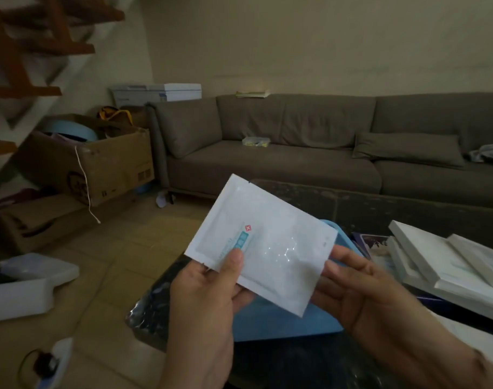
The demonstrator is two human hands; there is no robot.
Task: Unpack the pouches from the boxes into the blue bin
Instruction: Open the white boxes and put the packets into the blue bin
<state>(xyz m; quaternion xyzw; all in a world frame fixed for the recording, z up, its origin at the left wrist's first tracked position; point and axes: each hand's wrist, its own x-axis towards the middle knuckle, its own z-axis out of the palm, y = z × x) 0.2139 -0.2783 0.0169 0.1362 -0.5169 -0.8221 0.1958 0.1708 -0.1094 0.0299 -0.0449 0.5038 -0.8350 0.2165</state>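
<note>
A flat white pouch [270, 242] with a small red mark and a teal label is held up at the centre of the view. My left hand [208, 293] pinches its lower left edge, thumb on the front. My right hand [363, 290] holds its right edge with the fingertips. Below and behind the pouch sits the blue bin [281, 321] on a dark table [295, 363]; most of its inside is hidden by the pouch and hands. Several flat white boxes [447, 265] lie stacked at the right on the table.
A grey sofa [309, 153] runs along the far wall behind the table. Brown cardboard boxes [99, 164] stand on the tiled floor at the left under a wooden staircase. A white plastic container [29, 284] lies at the lower left.
</note>
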